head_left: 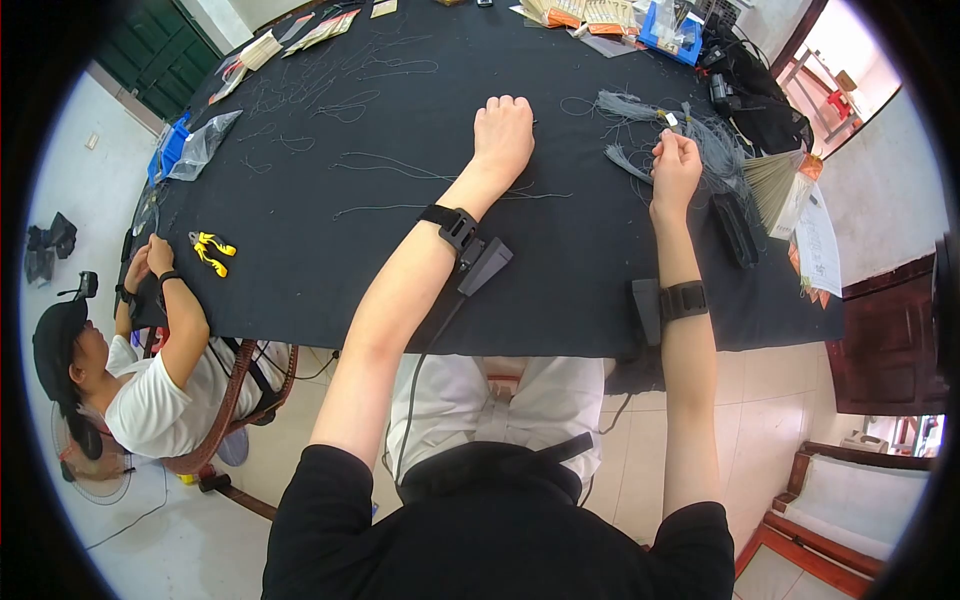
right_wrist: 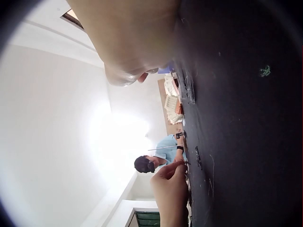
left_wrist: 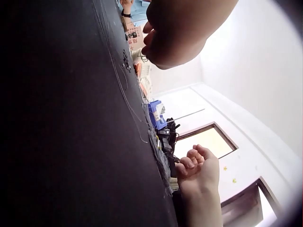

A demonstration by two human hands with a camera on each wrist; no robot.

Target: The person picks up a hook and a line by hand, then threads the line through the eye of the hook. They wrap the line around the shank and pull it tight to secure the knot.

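Note:
My left hand (head_left: pixel 503 137) is over the middle of the black table, its fingers curled down. In the right wrist view the thumb and forefinger of that left hand (right_wrist: pixel 171 191) meet on a small dark piece of cord. Long thin grey cords (head_left: pixel 395 165) lie on the cloth under and beside that wrist. My right hand (head_left: pixel 677 172) is at the near edge of a tangled bundle of grey cords (head_left: pixel 715 145) with a white tag (head_left: pixel 671 119). Its fingers are bent close to the tag, and I cannot tell whether they hold a cord.
Yellow-handled pliers (head_left: pixel 212 252) lie to the left, near another person (head_left: pixel 160 390) seated at the table. More loose cords (head_left: pixel 350 105) spread across the far left. A blue bin (head_left: pixel 670 35), a black bag (head_left: pixel 755 100) and stacked cards (head_left: pixel 785 195) stand along the right side.

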